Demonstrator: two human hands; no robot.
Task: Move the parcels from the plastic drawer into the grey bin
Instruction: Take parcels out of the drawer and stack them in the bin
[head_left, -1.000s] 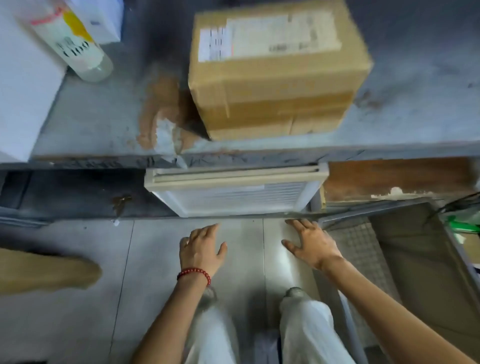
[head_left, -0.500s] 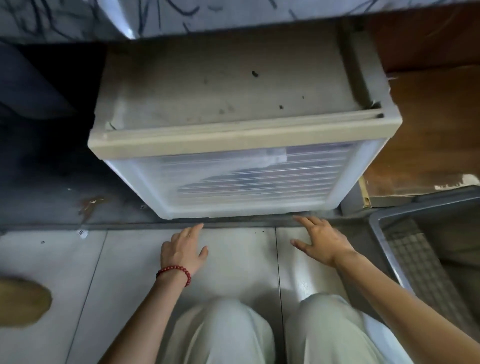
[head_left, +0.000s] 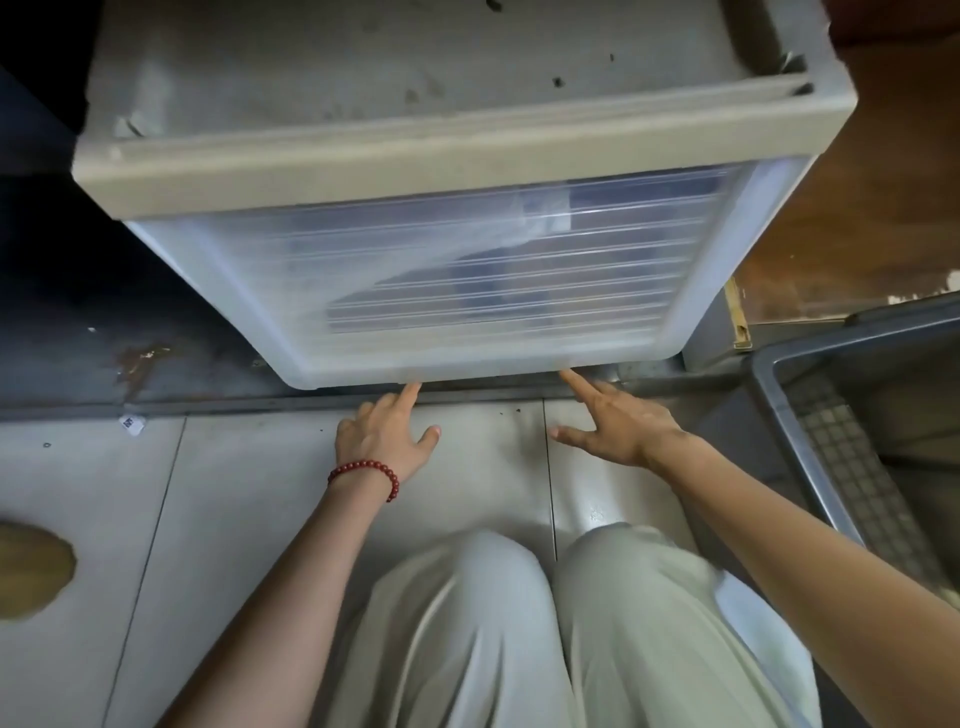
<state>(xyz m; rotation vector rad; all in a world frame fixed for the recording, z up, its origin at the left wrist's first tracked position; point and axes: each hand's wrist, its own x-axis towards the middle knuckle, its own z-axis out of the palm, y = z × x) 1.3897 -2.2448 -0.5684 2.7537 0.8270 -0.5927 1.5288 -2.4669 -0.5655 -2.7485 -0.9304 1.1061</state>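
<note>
Left hand, right hand: outstretched fingers touch drawer

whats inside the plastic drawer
Through the frosted front of the plastic drawer, only blurred dark blue and pale shapes show, probably parcels. The drawer is closed, so their number, outlines and anything deeper inside are hidden.

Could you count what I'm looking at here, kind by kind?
Hands: 2, left hand and right hand
Plastic drawer: 1
Grey bin: 1
Red bracelet: 1
Total: 5
Parcels show only dimly through the drawer front; they cannot be counted.
</note>
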